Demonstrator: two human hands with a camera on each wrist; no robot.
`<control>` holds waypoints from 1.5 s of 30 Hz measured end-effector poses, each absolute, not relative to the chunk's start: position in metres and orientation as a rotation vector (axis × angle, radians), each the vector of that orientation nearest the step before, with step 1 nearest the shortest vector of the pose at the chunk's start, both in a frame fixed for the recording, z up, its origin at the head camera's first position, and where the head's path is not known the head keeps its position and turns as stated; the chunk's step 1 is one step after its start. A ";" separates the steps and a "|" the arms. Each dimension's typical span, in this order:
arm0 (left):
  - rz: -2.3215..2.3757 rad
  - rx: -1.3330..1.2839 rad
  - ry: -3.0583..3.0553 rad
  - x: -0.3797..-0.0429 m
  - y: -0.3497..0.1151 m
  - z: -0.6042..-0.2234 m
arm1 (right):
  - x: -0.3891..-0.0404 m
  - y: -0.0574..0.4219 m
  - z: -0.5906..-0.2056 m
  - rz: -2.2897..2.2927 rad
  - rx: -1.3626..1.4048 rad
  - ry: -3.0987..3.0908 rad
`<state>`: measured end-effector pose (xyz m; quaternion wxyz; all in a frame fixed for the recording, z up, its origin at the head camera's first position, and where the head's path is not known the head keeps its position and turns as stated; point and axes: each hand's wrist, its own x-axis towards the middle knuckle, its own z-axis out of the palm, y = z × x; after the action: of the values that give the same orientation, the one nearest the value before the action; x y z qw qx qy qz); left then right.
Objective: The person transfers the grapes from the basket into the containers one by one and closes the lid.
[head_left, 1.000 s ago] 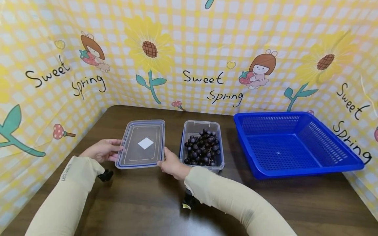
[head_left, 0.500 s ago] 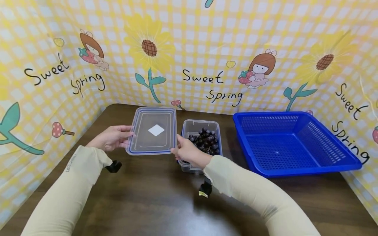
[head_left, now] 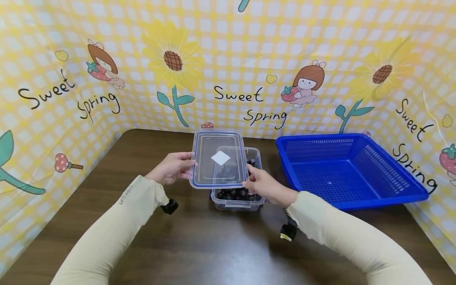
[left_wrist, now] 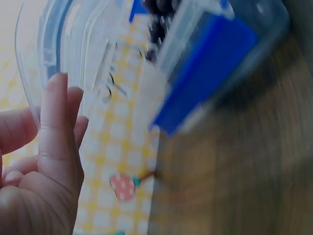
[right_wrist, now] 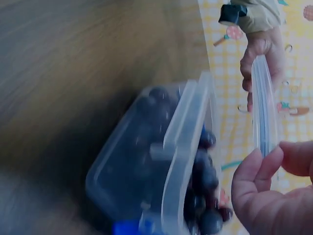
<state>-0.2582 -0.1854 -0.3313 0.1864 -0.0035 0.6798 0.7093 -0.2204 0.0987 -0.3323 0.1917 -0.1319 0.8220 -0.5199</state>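
Note:
Both hands hold a clear plastic lid (head_left: 204,166) with a blue seal and a white diamond sticker. My left hand (head_left: 172,168) pinches its left edge between thumb and fingers. At the near right corner, my right hand (head_left: 267,184) pinches the lid's edge. Below the lid stands a clear container (head_left: 238,205) of dark grapes (head_left: 238,194), partly covered by it in the head view. In the right wrist view, the lid (right_wrist: 262,112) is apart from the container (right_wrist: 132,161). A blue clip (left_wrist: 210,68) hangs at the container's side in the left wrist view.
A blue plastic basket (head_left: 327,170) with slotted sides stands to the right on the dark wooden table (head_left: 171,245). A yellow checked cloth (head_left: 210,59) with printed flowers walls in the back and sides. Black wrist cameras (head_left: 287,231) hang under both wrists.
Both hands have carried the lid rightward and away from the person, from beside the container to over the grapes. The container and basket stay in place; the view has shifted slightly.

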 end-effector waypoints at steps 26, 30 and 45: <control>2.144 0.280 1.660 -0.234 -0.145 -0.290 | -0.240 0.136 -0.316 -1.760 -0.561 2.901; 2.158 0.290 1.698 -0.237 -0.141 -0.292 | -0.242 0.136 -0.318 -1.811 -0.511 2.955; 1.643 0.776 3.023 -0.243 -0.119 -0.326 | -0.245 0.129 -0.316 -2.173 -0.386 2.914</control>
<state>-0.2430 -0.1193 -0.3264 -0.1914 0.2160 0.8412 0.4573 -0.2446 0.1295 -0.3160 -0.2542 -0.1021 0.7709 -0.5750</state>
